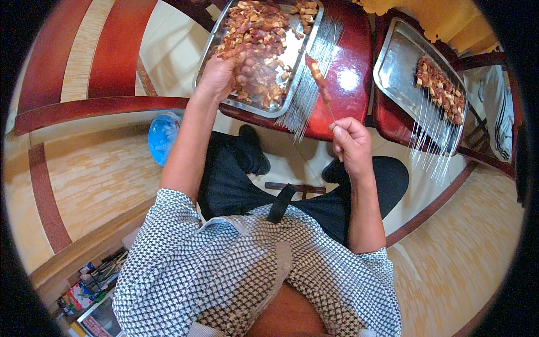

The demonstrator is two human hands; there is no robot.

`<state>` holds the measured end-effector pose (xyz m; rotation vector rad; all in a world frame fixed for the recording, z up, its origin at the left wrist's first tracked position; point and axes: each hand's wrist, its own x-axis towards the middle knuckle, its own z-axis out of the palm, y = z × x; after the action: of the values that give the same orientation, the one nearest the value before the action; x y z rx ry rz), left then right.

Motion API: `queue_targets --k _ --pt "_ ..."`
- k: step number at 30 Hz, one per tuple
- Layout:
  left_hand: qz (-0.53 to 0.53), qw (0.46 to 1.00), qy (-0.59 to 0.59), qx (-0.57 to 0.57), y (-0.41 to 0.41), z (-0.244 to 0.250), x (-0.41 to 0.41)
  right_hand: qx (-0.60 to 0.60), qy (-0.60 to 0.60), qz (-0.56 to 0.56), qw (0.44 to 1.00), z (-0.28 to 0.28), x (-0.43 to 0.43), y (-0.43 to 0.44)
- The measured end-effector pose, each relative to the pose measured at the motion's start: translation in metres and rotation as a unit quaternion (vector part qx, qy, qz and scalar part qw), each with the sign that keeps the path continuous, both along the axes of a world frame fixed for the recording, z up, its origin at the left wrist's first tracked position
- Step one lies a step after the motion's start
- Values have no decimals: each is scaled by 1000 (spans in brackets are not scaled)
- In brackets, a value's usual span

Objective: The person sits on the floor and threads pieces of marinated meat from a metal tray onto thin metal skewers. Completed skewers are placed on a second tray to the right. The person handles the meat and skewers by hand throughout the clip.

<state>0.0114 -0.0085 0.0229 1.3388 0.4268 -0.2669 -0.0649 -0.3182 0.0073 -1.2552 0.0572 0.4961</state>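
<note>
My right hand [351, 141] pinches the lower end of a thin metal skewer [331, 113], whose upper part carries red meat and pale cubes [316, 76]. My left hand [227, 71] is in the left metal tray [276, 113], over a heap of marinated meat pieces [257, 29]; its fingers are bent and partly blurred, and whether they grip a piece I cannot tell. Bare metal skewers [313, 71] lie in a long bundle beside that tray's right edge. In the right metal tray [389, 63], several loaded skewers [440, 90] lie side by side, their bare ends over the near rim.
The trays rest on glossy red wooden seats or stools [353, 50]. A blue bin with a plastic liner [162, 137] stands on the left, below my left forearm. A yellow cloth [442, 19] hangs at the upper right. Boxes and small items [82, 295] lie at the lower left.
</note>
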Motion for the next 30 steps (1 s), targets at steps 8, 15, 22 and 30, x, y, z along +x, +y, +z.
queue_targets --k 8,15,22,30 --pt "20 1000 7 2 -2 8 -13 -12 9 13 1000 6 -6 5" --pt "-235 661 -255 666 -21 22 -26 -34 -17 8 999 8 -8 2" --pt "-95 689 -236 679 -18 10 11 -37 -5 -12 999 12 -6 0" --pt "-121 615 -246 740 -14 -12 67 -19 -5 -17 1000 9 -5 1"
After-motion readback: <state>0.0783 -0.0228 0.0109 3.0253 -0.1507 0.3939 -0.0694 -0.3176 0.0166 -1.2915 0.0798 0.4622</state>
